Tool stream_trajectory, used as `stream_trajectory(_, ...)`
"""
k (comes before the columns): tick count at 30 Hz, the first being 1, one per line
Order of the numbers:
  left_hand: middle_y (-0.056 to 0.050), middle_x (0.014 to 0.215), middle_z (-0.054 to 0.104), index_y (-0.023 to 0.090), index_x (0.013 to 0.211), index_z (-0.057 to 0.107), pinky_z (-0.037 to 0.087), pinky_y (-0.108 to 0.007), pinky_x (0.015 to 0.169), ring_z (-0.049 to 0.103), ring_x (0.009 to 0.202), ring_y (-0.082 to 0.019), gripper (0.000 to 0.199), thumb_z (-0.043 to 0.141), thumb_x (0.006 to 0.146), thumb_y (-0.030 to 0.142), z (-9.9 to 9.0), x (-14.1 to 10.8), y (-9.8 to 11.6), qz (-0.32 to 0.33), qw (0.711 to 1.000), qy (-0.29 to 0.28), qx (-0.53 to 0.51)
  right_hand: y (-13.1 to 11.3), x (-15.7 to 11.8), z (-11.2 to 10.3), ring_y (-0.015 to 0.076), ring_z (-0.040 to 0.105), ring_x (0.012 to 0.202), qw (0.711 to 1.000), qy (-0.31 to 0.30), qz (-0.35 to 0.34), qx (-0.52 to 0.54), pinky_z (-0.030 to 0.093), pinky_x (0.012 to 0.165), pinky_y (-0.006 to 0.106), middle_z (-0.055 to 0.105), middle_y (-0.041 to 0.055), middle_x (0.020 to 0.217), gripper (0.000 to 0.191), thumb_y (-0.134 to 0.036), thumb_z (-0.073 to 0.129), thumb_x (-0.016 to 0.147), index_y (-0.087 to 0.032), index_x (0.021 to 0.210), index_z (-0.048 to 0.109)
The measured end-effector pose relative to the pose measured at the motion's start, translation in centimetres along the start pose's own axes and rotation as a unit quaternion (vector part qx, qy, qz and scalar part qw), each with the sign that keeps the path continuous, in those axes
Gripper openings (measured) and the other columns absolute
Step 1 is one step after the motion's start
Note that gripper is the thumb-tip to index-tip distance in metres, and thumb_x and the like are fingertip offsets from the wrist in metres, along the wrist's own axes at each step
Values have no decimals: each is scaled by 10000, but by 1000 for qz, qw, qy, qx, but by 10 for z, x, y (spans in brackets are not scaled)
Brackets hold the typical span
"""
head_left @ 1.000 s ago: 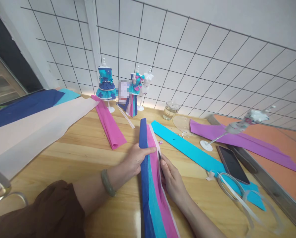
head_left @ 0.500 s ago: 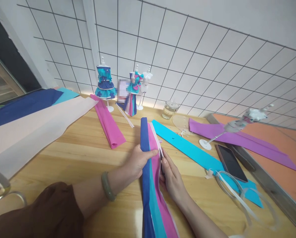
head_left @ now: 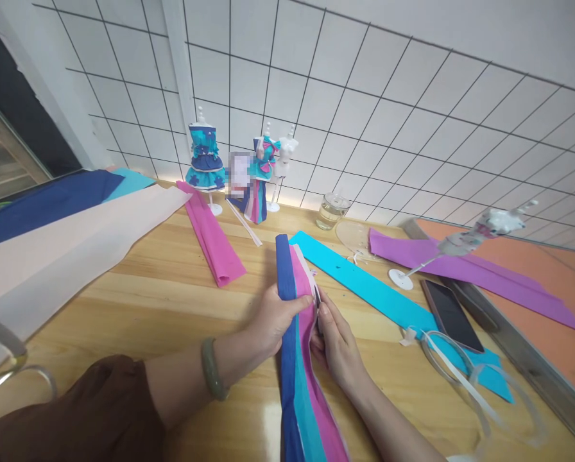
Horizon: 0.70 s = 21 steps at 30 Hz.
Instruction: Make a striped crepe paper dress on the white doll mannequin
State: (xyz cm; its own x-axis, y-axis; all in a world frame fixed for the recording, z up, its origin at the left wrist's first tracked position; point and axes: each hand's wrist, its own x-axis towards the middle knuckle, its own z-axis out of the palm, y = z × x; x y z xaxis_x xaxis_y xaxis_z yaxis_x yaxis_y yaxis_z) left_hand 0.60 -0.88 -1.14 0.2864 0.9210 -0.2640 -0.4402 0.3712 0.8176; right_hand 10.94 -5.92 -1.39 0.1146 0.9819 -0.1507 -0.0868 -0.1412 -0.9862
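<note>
nudging a touch lower and to the right since the last frame, here comes the layered strip point(head_left: 303, 378), running from mid-frame down to the bottom edge, with the left hand point(head_left: 273, 324) going along! that hand has it clasped, thumb pressed across the pink band, fingers tucked out of sight beneath. over at the pale right edge, the right hand point(head_left: 338, 350) pinches a slim dark tool point(head_left: 317, 296), mostly hidden; whether those fingers also touch the strip, i can't tell.

by the look of it, this is thin stuff: light, soft, quick to buckle and crease, probably not slippery. best hold, i'd say, is a flat pinch close to the worked edge, the loose length left resting on the table point(head_left: 172, 308).

moving outward, a flat cyan strip point(head_left: 364, 282) slants away right of centre, a folded magenta piece point(head_left: 213, 240) lies left of centre, a glass point(head_left: 332, 212) sits above, and at far right there's a dark phone point(head_left: 454, 317) beside curls of pale ribbon point(head_left: 465, 375).
</note>
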Motion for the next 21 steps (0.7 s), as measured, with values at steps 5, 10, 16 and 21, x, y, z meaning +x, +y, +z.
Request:
stream_trajectory(5,-97,912,709,140,977,650,540,-324,719,665,768,-204,389,762,614,223,-1,0,-2,-4,1000,2,2,-1,0,1,97,170,404,1000,-4,5,2,156,395,231,220,-99,470,778,-613,470,810,-170,1428,302)
stream_trajectory(10,-114,940,703,128,1003,640,540,-333,728,663,791,-213,401,752,628,217,-1,-1,-1,-5,1000,-1,1,-2,-2,1,96,162,402,1000,-8,4,-2,154,388,230,216,-102,466,750,-598,456,828,-159,1418,313)
stream_trajectory(16,-102,906,708,135,975,651,540,-327,711,665,771,-212,397,767,606,227,0,-1,-2,-6,1000,5,-9,-2,-1,0,102,184,407,1000,-12,6,-1,166,392,234,232,-98,470,746,-600,459,825,-171,1418,311)
stream_trajectory(21,-97,898,709,138,973,653,539,-322,710,664,766,-209,404,772,598,226,0,-1,-1,-13,1000,10,-3,-1,-1,0,98,170,398,1000,-16,9,4,154,384,230,224,-103,463,737,-597,456,829,-172,1413,312)
